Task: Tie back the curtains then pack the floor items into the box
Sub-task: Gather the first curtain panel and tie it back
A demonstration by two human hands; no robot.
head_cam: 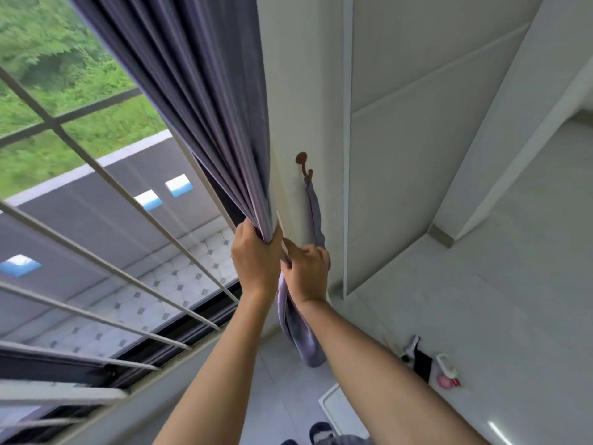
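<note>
The brown wall hook [303, 165] on the white wall serves as the landmark. Just left of it hangs the grey-purple curtain [205, 101], gathered into tight pleats that narrow downward to a bunch below and left of the hook. The left hand [255, 256] grips that bunch, its fingers [245, 234] curled round the folds and clamped on the fabric. From the hook itself hangs the matching tieback strap [316, 216], one end looped on the hook and the rest running straight down the wall. The right hand [306, 273], below the hook and touching the left hand, holds the lower part of the strap, fingers curled on it; the exact pinch is hidden behind the hand. The curtain's loose tail [300, 338] droops below both hands.

Far left of the hook, the window bars [106, 187] cross a view of greenery and a tiled ledge. Well below and right of the hook, on the pale floor, lie a black item [422, 364], a white item [446, 364] and a pink one [446, 382], too small to identify. A white box corner [333, 409] sits low beneath the hook.
</note>
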